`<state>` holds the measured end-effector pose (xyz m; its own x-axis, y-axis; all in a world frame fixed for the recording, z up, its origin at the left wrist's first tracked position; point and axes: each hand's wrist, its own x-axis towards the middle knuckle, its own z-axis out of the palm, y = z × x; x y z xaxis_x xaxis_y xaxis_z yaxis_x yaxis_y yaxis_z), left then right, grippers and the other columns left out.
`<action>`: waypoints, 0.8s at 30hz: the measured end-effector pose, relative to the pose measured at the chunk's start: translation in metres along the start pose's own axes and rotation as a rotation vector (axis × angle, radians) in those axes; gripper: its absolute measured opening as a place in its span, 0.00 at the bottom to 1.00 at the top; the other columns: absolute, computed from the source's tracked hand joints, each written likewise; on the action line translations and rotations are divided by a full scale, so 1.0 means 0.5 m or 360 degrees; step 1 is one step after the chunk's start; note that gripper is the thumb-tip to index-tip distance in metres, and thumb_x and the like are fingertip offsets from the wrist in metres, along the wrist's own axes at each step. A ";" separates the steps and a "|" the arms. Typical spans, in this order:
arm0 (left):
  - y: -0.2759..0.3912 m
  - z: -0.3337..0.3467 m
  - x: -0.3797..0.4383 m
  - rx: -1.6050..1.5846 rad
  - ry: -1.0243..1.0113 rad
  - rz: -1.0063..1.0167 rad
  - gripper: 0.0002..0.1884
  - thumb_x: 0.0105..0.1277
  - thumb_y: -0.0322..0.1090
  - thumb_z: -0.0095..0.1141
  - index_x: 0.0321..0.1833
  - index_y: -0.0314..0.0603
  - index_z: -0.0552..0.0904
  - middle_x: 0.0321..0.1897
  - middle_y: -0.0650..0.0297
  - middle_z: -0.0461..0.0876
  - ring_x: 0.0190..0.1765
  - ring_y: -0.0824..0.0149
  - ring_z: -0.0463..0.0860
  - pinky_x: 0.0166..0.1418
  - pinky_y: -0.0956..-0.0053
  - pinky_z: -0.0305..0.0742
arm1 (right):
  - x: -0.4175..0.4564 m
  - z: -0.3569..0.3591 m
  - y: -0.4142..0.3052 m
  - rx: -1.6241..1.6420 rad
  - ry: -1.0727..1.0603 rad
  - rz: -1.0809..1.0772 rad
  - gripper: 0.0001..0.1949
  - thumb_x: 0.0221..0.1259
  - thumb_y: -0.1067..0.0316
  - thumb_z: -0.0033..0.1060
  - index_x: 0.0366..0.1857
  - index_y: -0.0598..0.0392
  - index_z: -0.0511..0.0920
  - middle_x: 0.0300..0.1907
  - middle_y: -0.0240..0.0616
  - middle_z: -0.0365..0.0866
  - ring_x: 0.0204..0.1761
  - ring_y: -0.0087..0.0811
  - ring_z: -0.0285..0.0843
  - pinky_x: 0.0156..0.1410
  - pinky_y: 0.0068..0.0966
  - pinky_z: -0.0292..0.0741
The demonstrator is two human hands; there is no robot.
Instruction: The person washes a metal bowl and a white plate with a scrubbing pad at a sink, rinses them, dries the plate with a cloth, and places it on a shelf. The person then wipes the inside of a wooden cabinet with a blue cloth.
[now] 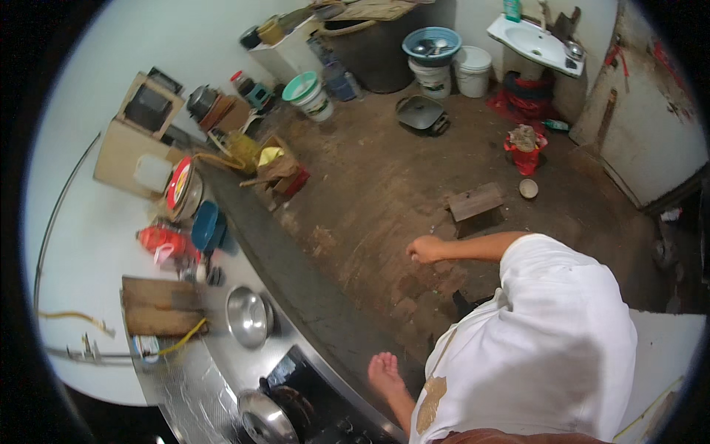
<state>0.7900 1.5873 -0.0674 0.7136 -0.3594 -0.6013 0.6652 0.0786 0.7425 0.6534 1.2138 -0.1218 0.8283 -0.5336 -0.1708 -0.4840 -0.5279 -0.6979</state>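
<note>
My left hand (385,373) is held with loosely bent fingers beside the front edge of the steel-topped counter (213,355), and nothing shows in it. Further from the counter, my right hand (426,249) hovers over the brown floor with its fingers curled in, and I see nothing in it. On the counter, a stainless steel bowl (246,316) stands near a black-topped stove (327,388). A shiny round metal pan or lid (266,419) lies at the stove. Behind the bowl is a wooden cutting board (161,297).
A low wooden stool (475,202) and a lidded electric pan (423,112) stand on the floor. A red bag-lined bin (525,152) and small bowl (528,188) are near the door (649,111). Buckets (472,72) line the far wall beside the sink (535,44). A blue basin (208,226) sits on the counter.
</note>
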 end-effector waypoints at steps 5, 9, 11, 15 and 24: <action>0.048 0.176 0.127 0.0271 -0.0240 -0.0104 0.17 0.66 0.27 0.52 0.57 0.30 0.71 0.43 0.51 0.80 0.43 0.57 0.83 0.51 0.61 0.82 | -0.056 -0.073 0.134 0.0217 0.0242 0.0370 0.13 0.55 0.63 0.61 0.43 0.56 0.82 0.38 0.45 0.85 0.42 0.45 0.82 0.47 0.40 0.76; 0.067 0.272 0.244 0.0395 -0.0334 -0.0232 0.16 0.66 0.25 0.52 0.57 0.31 0.71 0.44 0.49 0.80 0.43 0.55 0.83 0.50 0.58 0.82 | -0.050 -0.082 0.183 0.0238 0.0054 0.0465 0.14 0.56 0.61 0.61 0.43 0.56 0.82 0.40 0.46 0.85 0.45 0.46 0.82 0.49 0.39 0.76; 0.088 0.314 0.317 0.0392 -0.0366 -0.0282 0.16 0.67 0.24 0.51 0.57 0.31 0.72 0.44 0.50 0.80 0.43 0.55 0.83 0.50 0.57 0.82 | -0.022 -0.093 0.191 0.0213 0.0061 0.0514 0.15 0.57 0.61 0.62 0.44 0.57 0.82 0.42 0.47 0.85 0.46 0.47 0.82 0.50 0.39 0.76; 0.160 0.420 0.455 0.0446 -0.0463 -0.0325 0.15 0.67 0.24 0.52 0.56 0.31 0.72 0.44 0.49 0.81 0.42 0.56 0.83 0.50 0.58 0.82 | 0.092 -0.131 0.172 0.0304 0.0282 0.0674 0.16 0.58 0.61 0.62 0.46 0.58 0.82 0.44 0.47 0.85 0.48 0.45 0.82 0.51 0.38 0.76; 0.326 0.611 0.705 0.0605 -0.0369 -0.0238 0.17 0.67 0.26 0.49 0.57 0.29 0.70 0.45 0.50 0.78 0.48 0.56 0.80 0.56 0.59 0.79 | 0.366 -0.241 0.200 0.0227 0.0315 0.0727 0.15 0.56 0.61 0.61 0.45 0.57 0.82 0.42 0.46 0.85 0.47 0.44 0.82 0.50 0.40 0.76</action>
<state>1.0830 1.1895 -0.0683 0.5192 -0.5424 -0.6604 0.5985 -0.3209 0.7341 0.7226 0.9839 -0.1390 0.4655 -0.8108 -0.3548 -0.7290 -0.1239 -0.6732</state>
